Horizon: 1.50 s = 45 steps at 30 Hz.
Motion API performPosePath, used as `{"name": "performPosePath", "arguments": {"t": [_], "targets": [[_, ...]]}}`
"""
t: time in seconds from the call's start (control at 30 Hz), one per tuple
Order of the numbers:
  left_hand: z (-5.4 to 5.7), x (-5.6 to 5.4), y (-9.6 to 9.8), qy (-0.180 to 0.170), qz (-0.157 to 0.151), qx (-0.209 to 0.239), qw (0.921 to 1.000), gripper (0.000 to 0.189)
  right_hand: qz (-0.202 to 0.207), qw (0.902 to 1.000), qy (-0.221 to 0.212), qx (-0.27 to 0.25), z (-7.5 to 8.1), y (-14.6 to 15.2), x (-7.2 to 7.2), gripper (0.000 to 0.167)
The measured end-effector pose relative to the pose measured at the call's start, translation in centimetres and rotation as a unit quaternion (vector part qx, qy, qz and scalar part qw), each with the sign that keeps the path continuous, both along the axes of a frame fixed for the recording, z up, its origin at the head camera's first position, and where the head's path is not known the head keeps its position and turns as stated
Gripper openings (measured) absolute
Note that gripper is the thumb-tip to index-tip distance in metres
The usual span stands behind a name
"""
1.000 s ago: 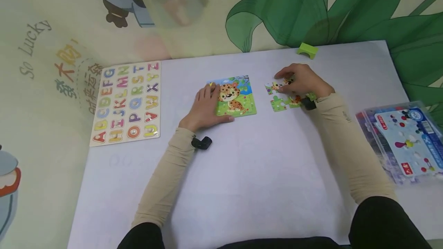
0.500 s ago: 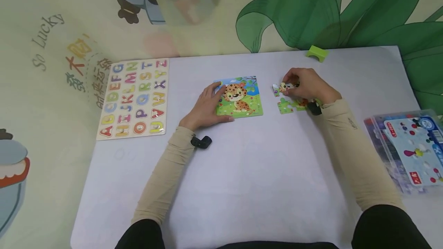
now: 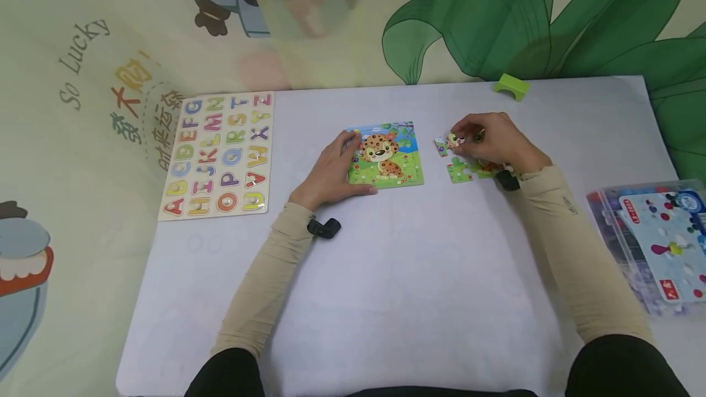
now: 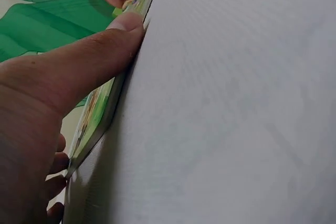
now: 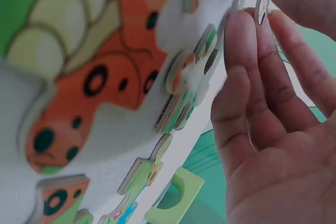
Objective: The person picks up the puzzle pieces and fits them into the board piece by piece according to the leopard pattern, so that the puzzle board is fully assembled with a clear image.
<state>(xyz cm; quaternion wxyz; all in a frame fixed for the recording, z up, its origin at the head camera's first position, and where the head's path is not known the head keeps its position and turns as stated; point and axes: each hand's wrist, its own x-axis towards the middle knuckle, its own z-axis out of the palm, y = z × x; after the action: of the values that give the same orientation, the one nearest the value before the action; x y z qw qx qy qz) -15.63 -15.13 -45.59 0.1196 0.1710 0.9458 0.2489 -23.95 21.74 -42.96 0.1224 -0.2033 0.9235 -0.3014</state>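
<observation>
A square leopard puzzle board (image 3: 388, 155) lies on the white table. My left hand (image 3: 330, 170) holds it from the left, thumb along the near edge and fingers at the upper left side. In the left wrist view, the thumb (image 4: 100, 56) presses the board's edge (image 4: 107, 111) and several fingertips touch its far corner. To the right, my right hand (image 3: 499, 139) pinches a small puzzle piece (image 5: 261, 6) between thumb and fingers, seen almost edge-on in the right wrist view. Loose puzzle pieces (image 3: 459, 170) lie under and beside this hand, partly hidden by it.
A wooden alphabet board (image 3: 220, 155) lies at the left. A green arch block (image 3: 512, 86) stands by the table's back edge. At the right is a clear plastic box (image 3: 656, 244) with a printed card on top. A patterned wall curtain (image 3: 331, 48) hangs behind.
The head view has shifted, so the table things appear further right. My left fingers have slid from over the picture to the board's upper left edge. My right hand has moved slightly among the pieces.
</observation>
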Motion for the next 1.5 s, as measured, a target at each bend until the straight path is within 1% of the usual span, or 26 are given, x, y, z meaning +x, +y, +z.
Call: {"name": "performPosePath", "arguments": {"t": [0.23,0.43,0.57,0.7,0.83,0.97,1.13,1.23,1.37,1.5], "targets": [[0.1,0.2,-0.1,0.000,0.001,-0.002,1.0000,0.122,0.002,0.9998,-0.016,-0.006,0.3,-0.2,0.4,0.043],[0.2,0.3,-0.4,-0.006,-0.011,0.002,0.9999,0.119,0.003,1.0000,-0.007,-0.001,0.4,-0.1,0.4,0.048],[0.3,0.3,-0.7,0.002,-0.024,0.009,0.9997,0.113,-0.002,1.0000,-0.001,-0.002,0.7,0.1,0.4,0.048],[0.4,0.3,-0.9,0.015,-0.041,0.007,0.9990,0.107,-0.001,0.9998,0.009,-0.017,0.9,0.0,0.5,0.046],[0.4,0.3,-0.9,0.018,-0.048,-0.006,0.9987,0.104,0.006,0.9992,0.019,-0.035,1.0,-0.3,0.6,0.045],[0.4,0.3,-0.8,0.017,-0.048,-0.017,0.9986,0.103,0.011,0.9985,0.022,-0.049,1.0,-0.9,0.7,0.045],[0.4,0.3,-0.8,0.016,-0.041,-0.023,0.9988,0.104,0.027,0.9969,0.045,-0.058,0.8,-2.0,0.6,0.045],[0.3,0.3,-0.8,0.015,-0.037,-0.018,0.9990,0.104,0.027,0.9968,0.040,-0.064,0.5,-2.8,0.7,0.045],[0.1,0.3,-0.9,0.004,-0.031,0.003,0.9995,0.109,0.026,0.9963,0.017,-0.080,0.1,-4.2,0.8,0.046],[0.0,0.2,-1.2,-0.011,-0.021,0.032,0.9992,0.117,0.040,0.9947,0.005,-0.094,-0.2,-5.9,1.0,0.045]]}}
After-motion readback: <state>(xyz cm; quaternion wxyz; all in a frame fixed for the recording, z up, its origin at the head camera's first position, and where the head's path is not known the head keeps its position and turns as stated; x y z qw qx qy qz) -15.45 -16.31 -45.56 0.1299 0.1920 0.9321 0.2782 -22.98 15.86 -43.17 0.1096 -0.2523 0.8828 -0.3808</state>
